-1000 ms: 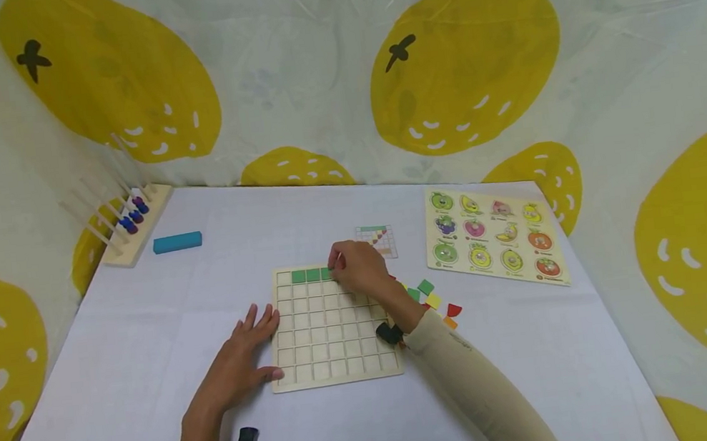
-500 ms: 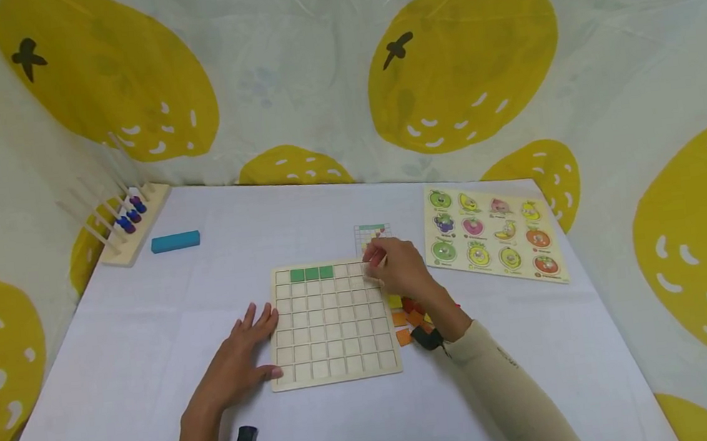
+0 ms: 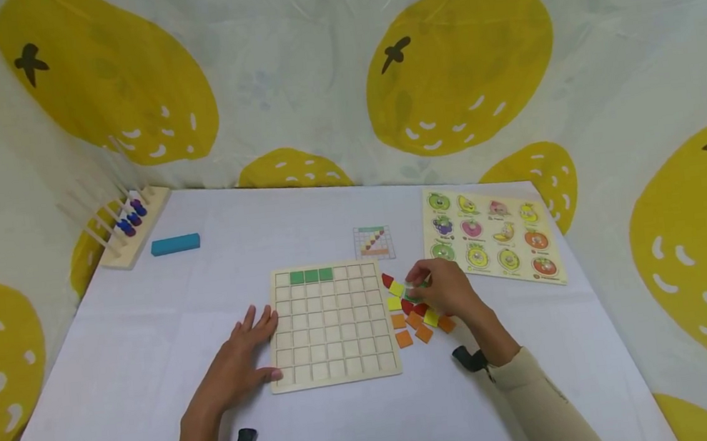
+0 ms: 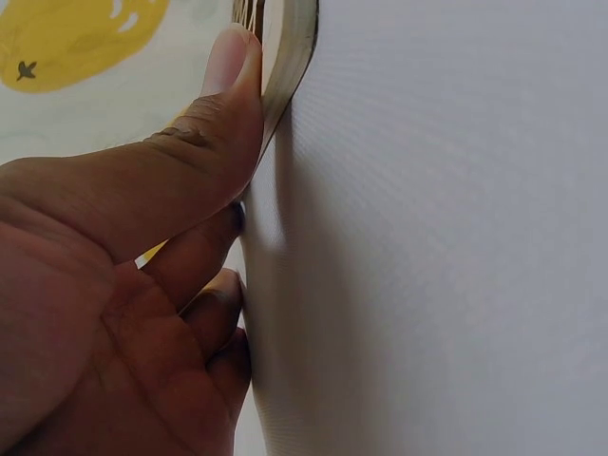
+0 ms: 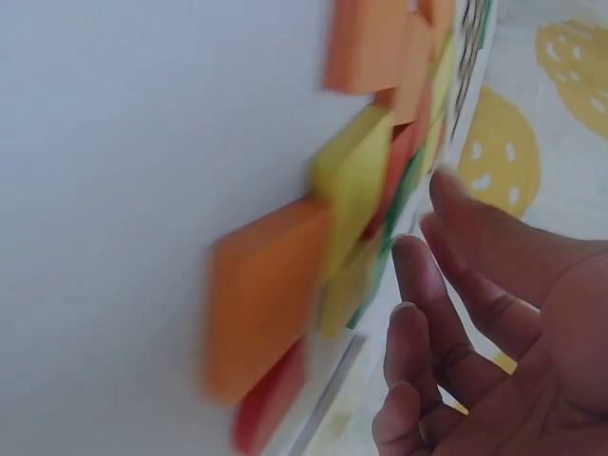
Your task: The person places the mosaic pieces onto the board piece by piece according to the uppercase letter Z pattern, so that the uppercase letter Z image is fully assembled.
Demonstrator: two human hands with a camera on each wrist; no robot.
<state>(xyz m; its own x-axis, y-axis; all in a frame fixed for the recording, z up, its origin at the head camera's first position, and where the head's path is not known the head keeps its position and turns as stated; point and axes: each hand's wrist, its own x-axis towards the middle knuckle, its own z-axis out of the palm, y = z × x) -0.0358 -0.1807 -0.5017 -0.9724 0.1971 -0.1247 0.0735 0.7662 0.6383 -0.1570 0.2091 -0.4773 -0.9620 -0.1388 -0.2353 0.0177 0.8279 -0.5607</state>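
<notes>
A square wooden grid board (image 3: 333, 336) lies flat, with three green square tiles (image 3: 311, 276) side by side in its top row. My left hand (image 3: 235, 362) has its fingers spread at the board's left side. The thumb touches the board's edge (image 4: 293, 66) in the left wrist view. Just right of the board my right hand (image 3: 447, 288) hovers at a loose heap of tiles, nearest a green tile (image 3: 410, 293). Its fingers are relaxed, and nothing shows between thumb and fingers in the right wrist view. Around it lie orange tiles (image 5: 271, 294), yellow tiles (image 5: 351, 161) and red rounded pieces (image 3: 407, 306).
Behind the board lies a small pattern card (image 3: 374, 243). At the back right is a fruit puzzle board (image 3: 494, 234). A teal block (image 3: 175, 244) and a pegged wooden stand (image 3: 136, 247) with blue and purple beads occupy the back left.
My right hand has moved from the board's top row, right and toward me, to the tile heap. The pattern card and heap are now more exposed. My left hand has stayed still.
</notes>
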